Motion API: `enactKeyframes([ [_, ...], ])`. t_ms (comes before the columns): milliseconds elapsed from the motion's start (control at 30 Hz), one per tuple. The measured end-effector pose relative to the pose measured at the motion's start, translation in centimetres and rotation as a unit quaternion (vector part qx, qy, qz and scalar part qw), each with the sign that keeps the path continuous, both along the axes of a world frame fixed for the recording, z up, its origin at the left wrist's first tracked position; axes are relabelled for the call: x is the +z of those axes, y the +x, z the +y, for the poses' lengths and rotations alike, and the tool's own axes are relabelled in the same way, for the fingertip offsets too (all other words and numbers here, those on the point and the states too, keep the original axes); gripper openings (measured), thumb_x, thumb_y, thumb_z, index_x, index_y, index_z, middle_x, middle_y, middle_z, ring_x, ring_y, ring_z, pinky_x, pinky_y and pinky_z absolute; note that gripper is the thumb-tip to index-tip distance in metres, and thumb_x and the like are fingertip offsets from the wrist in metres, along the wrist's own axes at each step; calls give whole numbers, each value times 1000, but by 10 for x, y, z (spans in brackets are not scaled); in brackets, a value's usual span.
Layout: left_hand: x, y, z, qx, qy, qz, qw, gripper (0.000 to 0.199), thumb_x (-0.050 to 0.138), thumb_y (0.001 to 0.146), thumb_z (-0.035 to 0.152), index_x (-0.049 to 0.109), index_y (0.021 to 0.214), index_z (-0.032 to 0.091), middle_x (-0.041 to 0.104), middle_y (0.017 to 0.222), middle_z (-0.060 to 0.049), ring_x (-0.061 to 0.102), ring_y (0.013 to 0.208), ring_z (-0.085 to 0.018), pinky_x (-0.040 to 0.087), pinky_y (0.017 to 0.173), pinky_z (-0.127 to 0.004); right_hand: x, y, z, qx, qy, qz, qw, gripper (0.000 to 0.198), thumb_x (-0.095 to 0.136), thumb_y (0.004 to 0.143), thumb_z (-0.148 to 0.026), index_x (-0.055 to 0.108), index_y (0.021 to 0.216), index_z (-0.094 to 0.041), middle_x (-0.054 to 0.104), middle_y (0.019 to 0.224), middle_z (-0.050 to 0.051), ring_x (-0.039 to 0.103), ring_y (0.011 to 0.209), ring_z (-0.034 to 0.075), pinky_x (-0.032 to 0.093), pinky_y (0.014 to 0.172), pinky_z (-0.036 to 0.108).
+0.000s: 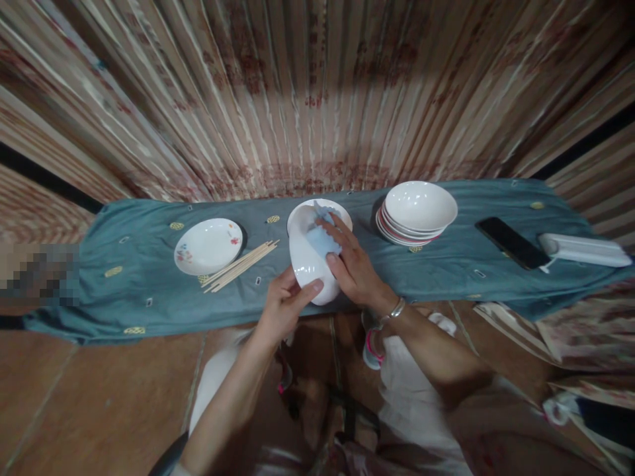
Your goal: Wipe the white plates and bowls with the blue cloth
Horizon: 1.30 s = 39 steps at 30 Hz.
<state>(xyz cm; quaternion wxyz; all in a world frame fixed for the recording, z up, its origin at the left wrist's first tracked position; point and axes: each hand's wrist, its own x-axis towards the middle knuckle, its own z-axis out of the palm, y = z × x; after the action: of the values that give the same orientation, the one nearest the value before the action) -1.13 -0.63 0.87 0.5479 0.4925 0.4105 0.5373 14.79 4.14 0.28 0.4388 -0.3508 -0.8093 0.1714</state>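
1. Blurred knees and pale trousers fill the bottom edge, cut off by the frame; a pink-and-white shoe [371, 347] peeks out between the forearms, its shape hard to read.
2. Left hand [284, 305] cups the near wall of a white bowl [308, 259], thumb pressed to its outside; the other fingers are hidden behind the bowl.
3. Right hand [350, 263], a silver bracelet [395, 309] at the wrist, is closed on a light blue cloth [325, 237] and presses it into the bowl's mouth; much of the cloth is covered by the fingers.
4. Held tilted over the near edge of a teal cloth [149, 277] spread on the tiled floor, the bowl hides whatever sits behind it, where only a white rim shows.
5. Wooden chopsticks [241, 265] lie loose just left of the bowl, beside a small patterned plate [208, 246].
6. Stacked bowls and plates [417, 213] stand to the right; how many cannot be counted.
7. Farther right lie a dark phone [512, 242] and a white tray [585, 250], partly cut by the frame edge.
8. Pixelated patch masks the far left.
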Motion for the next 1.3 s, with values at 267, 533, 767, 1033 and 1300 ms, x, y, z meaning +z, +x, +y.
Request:
enactKeyframes([
  [267,5,4,-4,4,11,15,1000,25,74,68,31,71,88,15,72,85,-5,63,79,-19,51,74,-28,-14,4,11,-52,-55,64,995,52,29,95,-45,27,144,-26,33,150,4,18,142,19,19,117,45],
  [533,7,2,-1,29,35,0,999,30,72,71,30,70,96,13,72,97,-9,64,91,-22,50,85,-33,-18,-6,7,-58,-139,132,980,56,29,93,-51,30,143,-25,33,150,3,20,142,18,14,118,42],
  [767,5,-2,4,70,64,29,995,31,73,70,31,70,95,14,72,97,-9,65,93,-21,49,85,-31,-24,-21,-4,-59,-180,177,966,54,30,93,-52,34,141,-27,37,147,1,22,141,16,13,119,41],
  [1033,3,-4,6,91,76,114,986,31,69,72,36,69,94,13,72,94,-8,65,89,-21,49,82,-31,-19,-30,-16,-26,-218,190,957,55,30,93,-54,37,138,-24,45,141,4,26,139,17,16,118,39],
  [1300,-4,-9,13,105,87,141,981,31,67,74,36,68,95,14,71,95,-8,64,90,-20,48,83,-29,-14,-36,-35,5,-181,126,975,53,29,95,-43,25,144,-23,36,147,7,20,142,17,16,118,41],
])
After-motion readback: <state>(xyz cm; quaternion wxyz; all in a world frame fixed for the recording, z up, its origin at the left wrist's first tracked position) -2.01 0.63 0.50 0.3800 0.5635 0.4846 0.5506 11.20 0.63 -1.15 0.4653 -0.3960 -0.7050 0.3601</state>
